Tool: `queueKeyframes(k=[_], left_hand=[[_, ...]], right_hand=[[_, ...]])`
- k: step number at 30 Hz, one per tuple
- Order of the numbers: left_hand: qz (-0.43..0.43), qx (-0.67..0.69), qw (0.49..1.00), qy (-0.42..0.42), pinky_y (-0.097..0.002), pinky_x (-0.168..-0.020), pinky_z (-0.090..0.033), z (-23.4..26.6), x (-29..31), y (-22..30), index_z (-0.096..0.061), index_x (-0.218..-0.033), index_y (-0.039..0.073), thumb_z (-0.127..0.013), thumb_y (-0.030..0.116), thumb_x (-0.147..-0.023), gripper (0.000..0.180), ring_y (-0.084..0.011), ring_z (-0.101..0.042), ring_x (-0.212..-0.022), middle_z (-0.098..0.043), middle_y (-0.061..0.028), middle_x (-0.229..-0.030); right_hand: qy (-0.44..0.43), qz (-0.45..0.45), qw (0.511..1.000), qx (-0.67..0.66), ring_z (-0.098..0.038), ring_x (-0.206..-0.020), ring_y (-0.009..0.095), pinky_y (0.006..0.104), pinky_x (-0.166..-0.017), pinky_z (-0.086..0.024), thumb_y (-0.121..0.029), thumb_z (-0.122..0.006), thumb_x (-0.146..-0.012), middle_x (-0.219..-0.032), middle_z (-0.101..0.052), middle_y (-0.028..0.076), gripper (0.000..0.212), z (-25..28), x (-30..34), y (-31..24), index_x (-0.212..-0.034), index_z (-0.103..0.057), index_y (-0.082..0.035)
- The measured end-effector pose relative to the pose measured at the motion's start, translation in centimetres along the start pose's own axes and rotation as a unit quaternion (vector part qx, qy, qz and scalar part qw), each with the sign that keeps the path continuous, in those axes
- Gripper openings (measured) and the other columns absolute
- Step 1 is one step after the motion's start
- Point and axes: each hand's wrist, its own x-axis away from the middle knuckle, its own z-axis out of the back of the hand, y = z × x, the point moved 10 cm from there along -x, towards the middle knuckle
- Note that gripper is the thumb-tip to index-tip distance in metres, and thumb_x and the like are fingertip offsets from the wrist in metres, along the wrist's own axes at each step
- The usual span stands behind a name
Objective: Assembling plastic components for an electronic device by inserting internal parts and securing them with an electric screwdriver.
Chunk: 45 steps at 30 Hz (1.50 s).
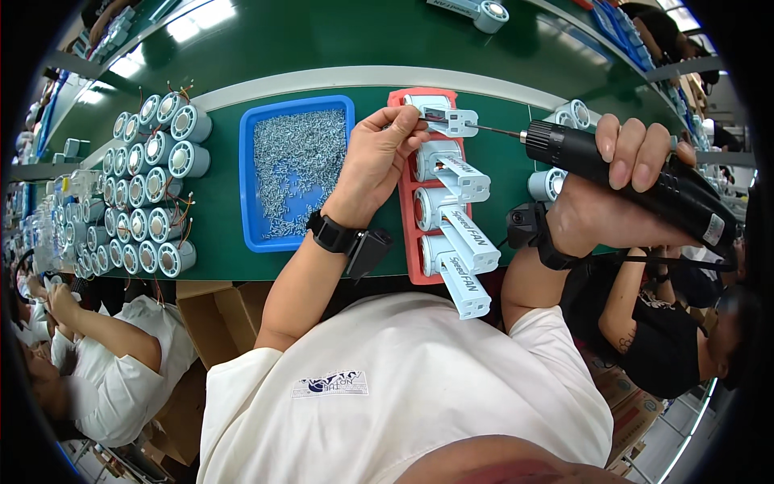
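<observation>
My right hand (617, 189) grips a black electric screwdriver (597, 153), its long thin bit pointing left at the farthest light-blue fan housing (459, 121) in a red fixture (413, 234). At that same housing, the thumb and forefinger of my left hand (383, 153) are pinched together; whatever is between them is too small to make out. Nearer to me, several more light-blue handle-shaped housings (468, 242) lie in the fixture's slots, with round motor ends on the left and handles jutting right. Whether the bit touches a screw cannot be made out.
Left of the fixture is a blue tray (248, 185) of small screws (298, 153). Farther left, round motor units (189, 125) with wires are stacked in rows. More round units (548, 185) lie behind my right hand. Co-workers (121, 347) sit on both sides; a cardboard box (218, 315) stands below the table.
</observation>
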Motion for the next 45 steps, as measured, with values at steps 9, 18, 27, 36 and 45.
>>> queueKeyframes(k=[9, 18, 27, 36, 45], left_hand=[[0.093, -0.028, 0.995, 0.001, -0.0237, -0.084, -0.059, -3.0, 3.8, 0.8, -0.057, -0.121, -0.008, -0.057, 0.026, -0.103, 0.039, -0.0173, -0.07, -0.091, -0.069, -0.0154, -0.107], [0.073, -0.052, 0.995, 0.053, -0.021, -0.078, -0.06, 0.5, 5.6, 1.2, -0.057, -0.117, -0.006, -0.05, 0.035, -0.105, 0.044, -0.0158, -0.072, -0.091, -0.069, -0.0151, -0.109], [0.114, -0.06, 0.988, -0.085, -0.0185, -0.066, -0.053, 0.5, 5.5, 0.7, -0.066, -0.108, -0.001, -0.054, 0.037, -0.104, 0.041, -0.0072, -0.064, -0.077, -0.069, -0.0034, -0.09], [0.06, -0.005, 0.996, 0.071, -0.019, -0.066, -0.055, 1.0, 5.1, 0.4, -0.066, -0.109, 0.0, -0.063, 0.022, -0.1, 0.024, -0.0072, -0.064, -0.075, -0.069, -0.0028, -0.092], [0.054, 0.012, 0.998, 0.014, -0.017, -0.067, -0.056, 1.5, 6.5, -0.5, -0.065, -0.104, 0.001, -0.065, 0.021, -0.098, 0.02, -0.0093, -0.068, -0.078, -0.071, -0.0074, -0.093]], right_hand=[[-0.002, -0.023, 1.0, 0.0, -0.053, -0.065, 0.019, 0.038, -0.071, -0.042, -0.088, -0.047, -0.078, -0.081, -0.055, 0.004, 0.094, 0.7, -0.1, 0.0, -0.129, -0.059, -0.009], [-0.052, -0.043, 0.988, 0.14, -0.05, -0.062, 0.014, 0.0352, -0.07, -0.041, -0.09, -0.048, -0.077, -0.074, -0.053, 0.0, 0.093, -2.4, -0.3, 1.4, -0.121, -0.064, -0.01], [-0.14, -0.068, 0.981, 0.119, -0.051, -0.058, 0.013, 0.0366, -0.071, -0.043, -0.079, -0.054, -0.084, -0.072, -0.053, -0.002, 0.075, -4.3, -0.2, 3.4, -0.117, -0.058, -0.012], [-0.079, 0.008, 0.987, 0.14, -0.053, -0.055, 0.016, 0.0409, -0.072, -0.046, -0.078, -0.049, -0.087, -0.071, -0.055, 0.001, 0.077, -3.6, 0.7, 2.7, -0.118, -0.055, -0.008], [0.065, -0.002, 0.992, 0.11, -0.054, -0.06, 0.008, 0.0294, -0.075, -0.045, -0.063, -0.07, -0.084, -0.07, -0.056, -0.006, 0.05, -3.2, 0.6, -7.4, -0.087, -0.063, -0.014]])
